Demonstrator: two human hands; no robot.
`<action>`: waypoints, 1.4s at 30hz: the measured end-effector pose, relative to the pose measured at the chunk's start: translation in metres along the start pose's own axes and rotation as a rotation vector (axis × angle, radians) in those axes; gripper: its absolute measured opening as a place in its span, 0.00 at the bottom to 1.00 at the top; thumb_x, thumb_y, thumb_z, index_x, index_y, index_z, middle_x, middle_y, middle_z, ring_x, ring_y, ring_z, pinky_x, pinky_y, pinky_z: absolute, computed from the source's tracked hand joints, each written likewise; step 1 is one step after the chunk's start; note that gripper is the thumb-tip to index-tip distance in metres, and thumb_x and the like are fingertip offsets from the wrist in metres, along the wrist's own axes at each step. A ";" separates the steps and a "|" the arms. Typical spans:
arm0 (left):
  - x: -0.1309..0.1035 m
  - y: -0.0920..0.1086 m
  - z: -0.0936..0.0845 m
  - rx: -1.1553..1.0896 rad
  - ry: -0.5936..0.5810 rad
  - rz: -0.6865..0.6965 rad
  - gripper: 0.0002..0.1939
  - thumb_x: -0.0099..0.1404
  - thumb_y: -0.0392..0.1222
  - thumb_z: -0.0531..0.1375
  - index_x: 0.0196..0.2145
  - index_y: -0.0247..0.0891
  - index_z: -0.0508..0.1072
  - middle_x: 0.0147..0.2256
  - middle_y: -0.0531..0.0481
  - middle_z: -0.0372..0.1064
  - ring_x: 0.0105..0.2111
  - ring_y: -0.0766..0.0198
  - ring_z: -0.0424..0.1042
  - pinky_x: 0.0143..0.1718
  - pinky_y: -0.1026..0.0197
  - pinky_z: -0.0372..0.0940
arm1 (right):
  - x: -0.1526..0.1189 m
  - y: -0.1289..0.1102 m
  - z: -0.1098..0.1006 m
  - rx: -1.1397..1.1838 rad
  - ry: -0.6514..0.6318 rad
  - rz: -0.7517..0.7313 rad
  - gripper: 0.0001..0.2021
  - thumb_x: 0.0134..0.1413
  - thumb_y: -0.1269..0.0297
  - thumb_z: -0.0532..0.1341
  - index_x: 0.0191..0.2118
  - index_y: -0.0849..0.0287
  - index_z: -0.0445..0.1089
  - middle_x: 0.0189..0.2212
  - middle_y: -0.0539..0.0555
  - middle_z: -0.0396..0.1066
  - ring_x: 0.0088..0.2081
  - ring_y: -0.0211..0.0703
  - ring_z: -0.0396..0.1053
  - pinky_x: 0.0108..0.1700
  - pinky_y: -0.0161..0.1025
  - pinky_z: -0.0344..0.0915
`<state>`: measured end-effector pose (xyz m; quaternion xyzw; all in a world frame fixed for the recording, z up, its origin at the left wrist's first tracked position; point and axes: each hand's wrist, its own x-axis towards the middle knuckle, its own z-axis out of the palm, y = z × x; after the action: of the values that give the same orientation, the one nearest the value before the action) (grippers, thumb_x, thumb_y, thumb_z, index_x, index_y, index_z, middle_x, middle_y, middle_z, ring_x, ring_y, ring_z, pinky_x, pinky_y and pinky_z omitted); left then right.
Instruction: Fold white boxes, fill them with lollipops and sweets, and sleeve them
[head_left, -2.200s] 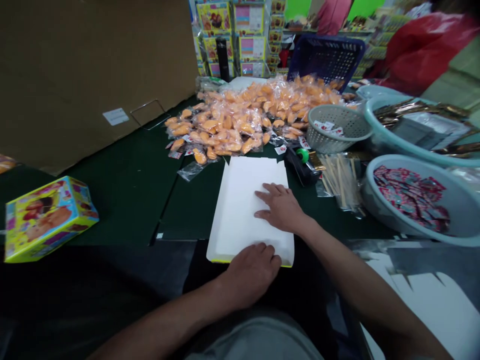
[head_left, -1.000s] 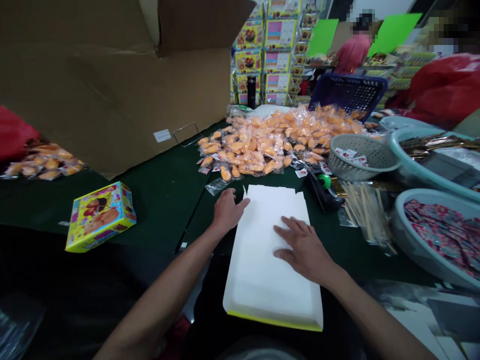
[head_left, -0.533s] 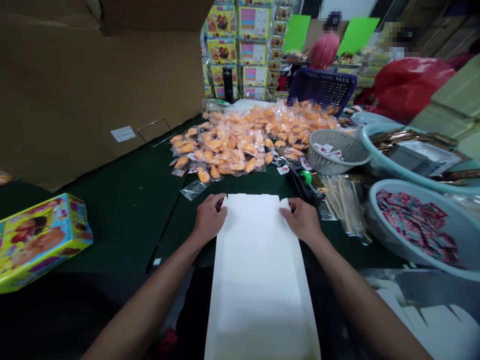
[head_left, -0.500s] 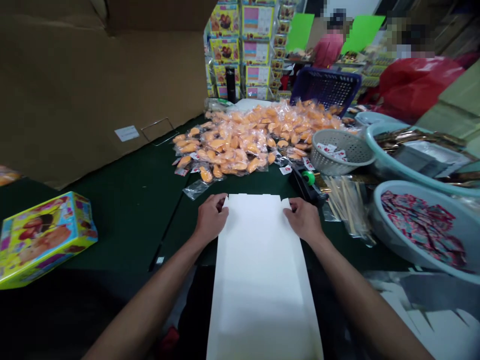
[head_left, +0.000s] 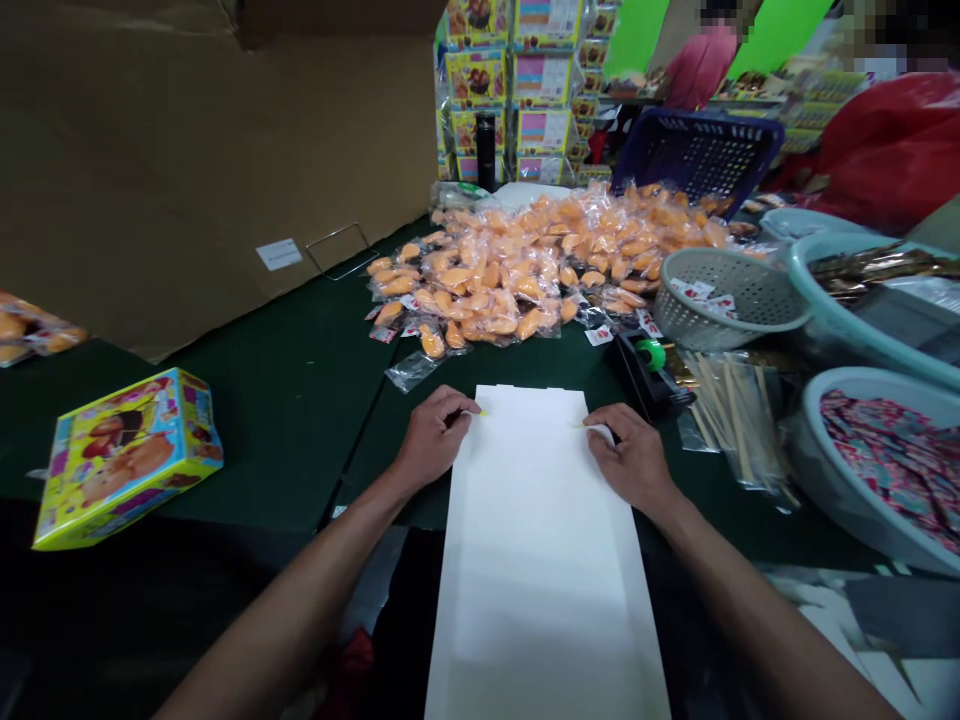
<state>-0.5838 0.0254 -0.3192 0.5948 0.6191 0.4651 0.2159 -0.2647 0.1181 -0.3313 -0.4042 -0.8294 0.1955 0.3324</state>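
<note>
A long white cardboard box blank stretches from my lap side up over the table edge, its sides creased. At its upper left corner my left hand is closed, pinching a small flap between thumb and fingers. On the opposite corner my right hand is closed on the matching flap, which bends inward. Beyond the blank lies a wide heap of orange pieces in clear wrappers. A black tape dispenser with a green core stands just past my right hand.
A folded, printed yellow box is on the left of the dark green table. Wooden sticks in plastic, a grey basket and basins of packets crowd the right. A large carton rises at left; people are behind.
Both hands have turned the small corner flaps inward over the white blank. The whole view has shifted, so the surroundings sit farther right in the picture.
</note>
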 end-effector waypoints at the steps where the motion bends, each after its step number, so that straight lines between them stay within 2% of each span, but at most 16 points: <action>1: 0.002 0.000 -0.004 0.010 -0.056 0.011 0.10 0.70 0.41 0.60 0.40 0.40 0.82 0.41 0.49 0.73 0.37 0.63 0.72 0.37 0.60 0.62 | 0.002 -0.001 -0.002 0.012 -0.021 -0.004 0.10 0.67 0.62 0.58 0.42 0.55 0.77 0.43 0.55 0.76 0.46 0.51 0.73 0.49 0.46 0.66; 3: 0.009 -0.001 -0.009 0.031 -0.139 0.018 0.12 0.72 0.46 0.60 0.39 0.40 0.83 0.41 0.48 0.74 0.38 0.62 0.73 0.40 0.59 0.63 | 0.008 -0.003 -0.006 0.039 -0.059 0.069 0.14 0.70 0.57 0.57 0.39 0.55 0.78 0.41 0.55 0.77 0.46 0.51 0.73 0.50 0.46 0.66; 6: 0.023 -0.006 -0.011 0.031 -0.187 -0.073 0.12 0.69 0.48 0.62 0.35 0.39 0.82 0.37 0.48 0.74 0.38 0.61 0.72 0.41 0.58 0.63 | 0.021 -0.002 -0.008 0.038 -0.108 0.295 0.19 0.68 0.51 0.58 0.32 0.56 0.78 0.33 0.54 0.78 0.38 0.49 0.74 0.42 0.44 0.65; 9: 0.039 -0.013 -0.010 -0.013 -0.244 -0.210 0.11 0.62 0.46 0.66 0.38 0.37 0.79 0.33 0.50 0.73 0.32 0.62 0.70 0.34 0.60 0.62 | 0.033 0.008 -0.006 0.039 -0.143 0.383 0.13 0.59 0.52 0.65 0.33 0.57 0.79 0.30 0.53 0.77 0.33 0.47 0.74 0.36 0.41 0.64; 11: 0.049 -0.017 -0.011 -0.047 -0.305 -0.267 0.21 0.58 0.47 0.68 0.47 0.36 0.76 0.31 0.51 0.73 0.28 0.63 0.70 0.29 0.62 0.62 | 0.039 0.016 -0.005 0.075 -0.160 0.419 0.15 0.52 0.54 0.71 0.41 0.58 0.78 0.33 0.53 0.78 0.34 0.46 0.74 0.34 0.39 0.64; 13: 0.059 -0.017 -0.015 -0.077 -0.385 -0.323 0.34 0.55 0.48 0.70 0.57 0.35 0.71 0.31 0.53 0.73 0.26 0.62 0.70 0.24 0.62 0.62 | 0.045 0.021 -0.004 0.095 -0.206 0.461 0.26 0.47 0.55 0.74 0.51 0.59 0.76 0.37 0.54 0.79 0.34 0.45 0.74 0.33 0.37 0.64; 16: 0.073 -0.010 -0.020 -0.092 -0.550 -0.416 0.47 0.50 0.48 0.72 0.65 0.34 0.64 0.32 0.53 0.72 0.27 0.61 0.71 0.22 0.62 0.64 | 0.056 0.020 -0.003 0.045 -0.321 0.499 0.33 0.42 0.58 0.76 0.56 0.60 0.72 0.39 0.55 0.77 0.34 0.44 0.73 0.31 0.37 0.63; 18: 0.082 -0.003 -0.022 -0.060 -0.662 -0.443 0.48 0.48 0.47 0.72 0.65 0.34 0.65 0.32 0.53 0.71 0.28 0.61 0.71 0.23 0.63 0.65 | 0.065 0.016 -0.003 0.011 -0.381 0.498 0.33 0.38 0.60 0.77 0.53 0.60 0.72 0.40 0.54 0.75 0.35 0.44 0.72 0.31 0.37 0.63; 21: 0.092 0.005 -0.023 0.038 -0.733 -0.377 0.37 0.47 0.45 0.70 0.56 0.35 0.74 0.33 0.53 0.70 0.29 0.62 0.70 0.25 0.64 0.64 | 0.073 0.011 -0.004 0.016 -0.415 0.465 0.29 0.34 0.64 0.78 0.46 0.59 0.74 0.42 0.54 0.74 0.38 0.45 0.72 0.34 0.37 0.65; 23: 0.095 0.008 -0.023 0.081 -0.717 -0.320 0.31 0.46 0.42 0.70 0.50 0.36 0.77 0.36 0.51 0.72 0.32 0.63 0.71 0.28 0.64 0.63 | 0.074 0.010 -0.004 0.020 -0.415 0.442 0.27 0.33 0.64 0.78 0.44 0.58 0.75 0.44 0.55 0.74 0.41 0.46 0.72 0.38 0.37 0.66; 27: 0.091 0.005 -0.023 0.042 -0.616 -0.206 0.25 0.46 0.42 0.71 0.44 0.36 0.80 0.41 0.48 0.74 0.35 0.63 0.72 0.33 0.63 0.65 | 0.068 0.017 -0.005 0.115 -0.345 0.420 0.25 0.42 0.56 0.76 0.47 0.58 0.74 0.47 0.56 0.74 0.41 0.45 0.71 0.37 0.37 0.66; 30: 0.085 -0.003 -0.022 -0.049 -0.553 -0.208 0.21 0.48 0.46 0.71 0.41 0.37 0.80 0.37 0.49 0.76 0.32 0.63 0.71 0.33 0.63 0.65 | 0.065 0.025 -0.004 0.310 -0.294 0.444 0.27 0.44 0.50 0.75 0.49 0.59 0.73 0.45 0.56 0.74 0.37 0.43 0.70 0.35 0.37 0.66; 32: 0.081 -0.006 -0.021 -0.078 -0.550 -0.229 0.17 0.51 0.48 0.70 0.36 0.37 0.80 0.32 0.50 0.75 0.30 0.64 0.70 0.31 0.63 0.64 | 0.064 0.027 -0.004 0.377 -0.250 0.453 0.28 0.41 0.49 0.76 0.45 0.59 0.74 0.41 0.55 0.73 0.37 0.43 0.69 0.35 0.38 0.65; 34: 0.078 -0.008 -0.020 -0.099 -0.545 -0.232 0.13 0.53 0.49 0.69 0.32 0.37 0.81 0.28 0.50 0.75 0.28 0.64 0.69 0.31 0.62 0.63 | 0.062 0.025 -0.006 0.420 -0.226 0.438 0.25 0.42 0.47 0.76 0.41 0.59 0.74 0.37 0.54 0.73 0.35 0.43 0.69 0.34 0.38 0.64; 39: 0.065 -0.007 -0.015 -0.160 -0.434 -0.225 0.12 0.57 0.48 0.68 0.34 0.37 0.82 0.31 0.51 0.76 0.33 0.63 0.71 0.36 0.62 0.64 | 0.049 0.015 -0.011 0.457 -0.344 0.391 0.23 0.60 0.41 0.66 0.32 0.60 0.74 0.29 0.52 0.71 0.30 0.38 0.63 0.31 0.36 0.57; 42: 0.057 -0.005 -0.009 -0.201 -0.364 -0.265 0.14 0.55 0.46 0.70 0.37 0.36 0.80 0.28 0.53 0.72 0.30 0.65 0.69 0.33 0.63 0.61 | 0.040 0.018 -0.006 0.485 -0.250 0.382 0.20 0.55 0.45 0.70 0.37 0.59 0.76 0.33 0.53 0.75 0.33 0.41 0.68 0.35 0.37 0.64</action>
<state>-0.6053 0.0772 -0.3030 0.5581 0.5932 0.3770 0.4410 -0.2693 0.1612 -0.3215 -0.4345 -0.7024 0.4940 0.2717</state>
